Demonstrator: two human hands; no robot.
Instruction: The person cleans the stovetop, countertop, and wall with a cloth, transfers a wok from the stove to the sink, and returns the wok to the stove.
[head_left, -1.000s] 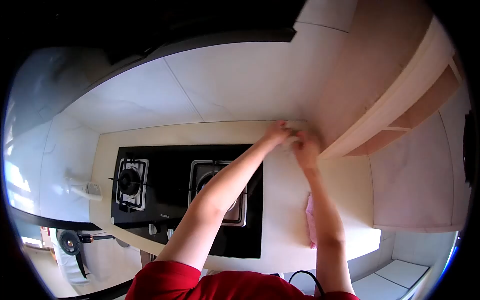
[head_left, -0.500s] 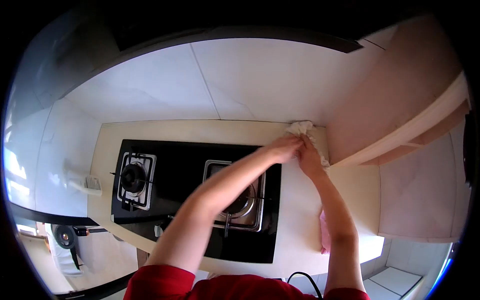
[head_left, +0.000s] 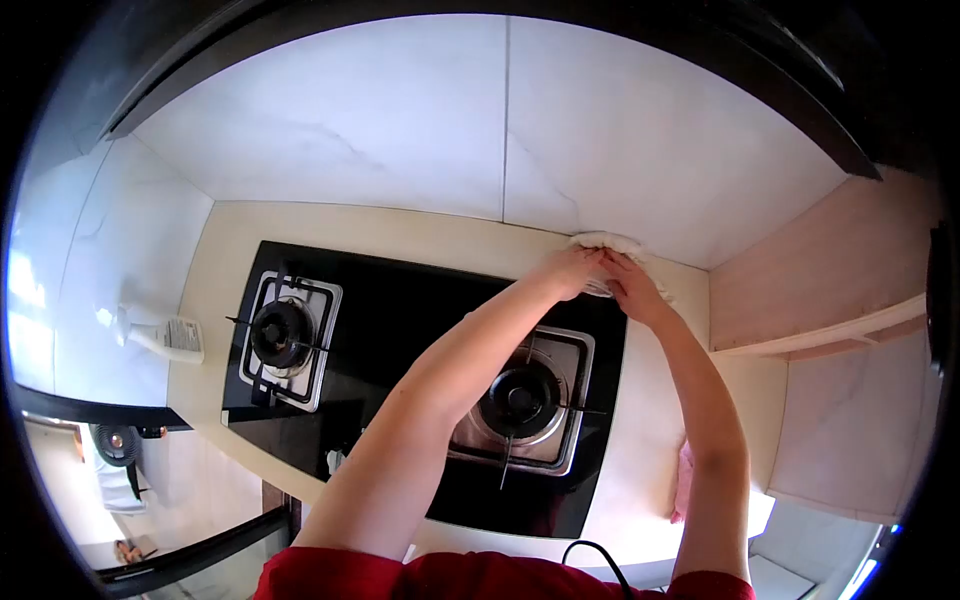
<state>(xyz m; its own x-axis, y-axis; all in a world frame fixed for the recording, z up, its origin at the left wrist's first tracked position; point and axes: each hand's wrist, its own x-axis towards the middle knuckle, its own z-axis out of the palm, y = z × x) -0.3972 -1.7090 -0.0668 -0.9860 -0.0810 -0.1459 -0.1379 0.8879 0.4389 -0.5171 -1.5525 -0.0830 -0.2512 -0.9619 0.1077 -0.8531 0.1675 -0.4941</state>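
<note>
A crumpled white cloth (head_left: 612,241) lies on the beige counter (head_left: 400,222) at its back edge, behind the right rear corner of the black gas stove (head_left: 375,290). My left hand (head_left: 572,272) and my right hand (head_left: 632,285) press on this cloth side by side, their fingertips close together. Parts of the cloth show behind and below the fingers. My left forearm crosses over the stove, in front of the right burner (head_left: 520,398). A pink cloth (head_left: 683,482) lies beside my right forearm.
The left burner (head_left: 282,334) has a black pan support. A white spray bottle (head_left: 165,335) is at the counter's left end. Marble-look wall tiles (head_left: 380,120) rise behind the counter, and a wooden shelf unit (head_left: 825,260) stands at the right.
The view has turned, so the stove appears further right. Both hands, with the white cloth, have shifted left along the back edge, away from the wooden unit's corner.
</note>
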